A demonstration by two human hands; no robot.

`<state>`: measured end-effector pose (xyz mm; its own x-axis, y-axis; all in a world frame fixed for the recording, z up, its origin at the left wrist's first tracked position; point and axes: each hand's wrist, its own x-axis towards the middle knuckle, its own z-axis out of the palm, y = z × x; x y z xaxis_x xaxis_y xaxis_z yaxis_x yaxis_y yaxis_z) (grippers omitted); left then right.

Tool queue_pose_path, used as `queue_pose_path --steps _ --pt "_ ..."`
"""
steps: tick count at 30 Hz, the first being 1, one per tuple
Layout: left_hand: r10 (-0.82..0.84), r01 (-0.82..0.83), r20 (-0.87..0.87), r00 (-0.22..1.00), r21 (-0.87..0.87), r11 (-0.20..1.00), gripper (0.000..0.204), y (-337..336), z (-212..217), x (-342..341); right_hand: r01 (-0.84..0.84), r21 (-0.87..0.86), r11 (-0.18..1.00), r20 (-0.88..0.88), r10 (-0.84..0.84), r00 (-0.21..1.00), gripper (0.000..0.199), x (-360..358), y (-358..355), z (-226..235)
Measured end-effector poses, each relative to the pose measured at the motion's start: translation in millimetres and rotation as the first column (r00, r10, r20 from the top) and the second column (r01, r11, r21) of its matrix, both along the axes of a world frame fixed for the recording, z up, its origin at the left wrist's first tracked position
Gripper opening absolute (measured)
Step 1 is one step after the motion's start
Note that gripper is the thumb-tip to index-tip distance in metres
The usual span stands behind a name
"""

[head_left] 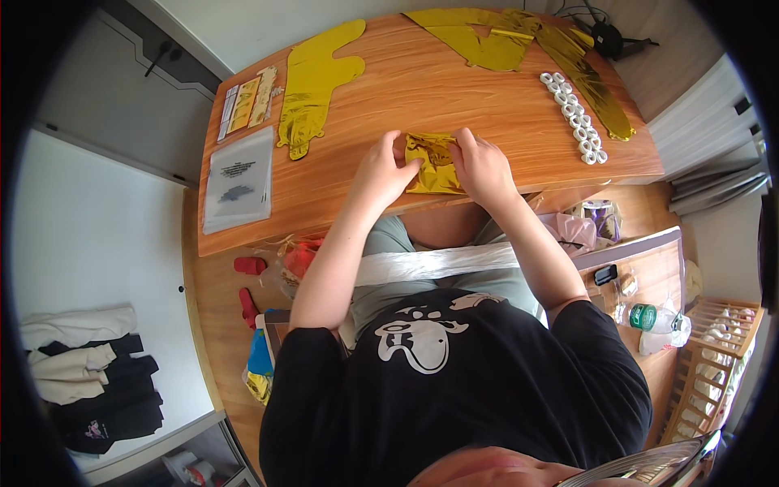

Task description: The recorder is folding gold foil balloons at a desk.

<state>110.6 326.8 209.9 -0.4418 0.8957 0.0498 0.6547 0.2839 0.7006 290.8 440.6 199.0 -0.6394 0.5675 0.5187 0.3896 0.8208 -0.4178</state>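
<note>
A folded gold foil balloon [434, 174] lies at the table's near edge, between my two hands. My left hand [385, 166] has its fingers curled at the foil's left side, the thumb pressing on it. At the upper right corner, my right hand [485, 169] pinches the foil between thumb and fingers. Creases and shiny folds run over the packet. Farther left on the table rests a flat gold foil balloon [312, 77], unfolded. More flat gold foil [495, 50] is spread along the far edge and down the right side.
Rolls of white ribbon or tape [574, 118] stand in rows at the right. Clear plastic bags [238, 178] are stacked at the left, below some printed cards [243, 105]. A black stand [608, 39] occupies the far right corner. Behind my right arm, a side table holds a bottle [643, 316].
</note>
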Motion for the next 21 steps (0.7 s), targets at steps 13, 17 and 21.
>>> queue_pose_path --steps 13,17,21 --pt "0.121 -0.144 0.151 0.981 0.151 0.978 0.058 26 -14 7 0.047 -0.156 0.987 0.031 -0.042 0.999 0.017 2 11 1" --pt "0.138 -0.163 0.115 0.984 0.247 0.955 0.055 27 -14 10 0.056 -0.191 0.980 0.016 -0.054 0.998 0.018 2 12 3" --pt "0.135 -0.149 0.072 0.988 0.233 0.961 0.053 27 -8 13 0.064 -0.206 0.976 0.027 -0.060 0.998 0.019 2 13 5"
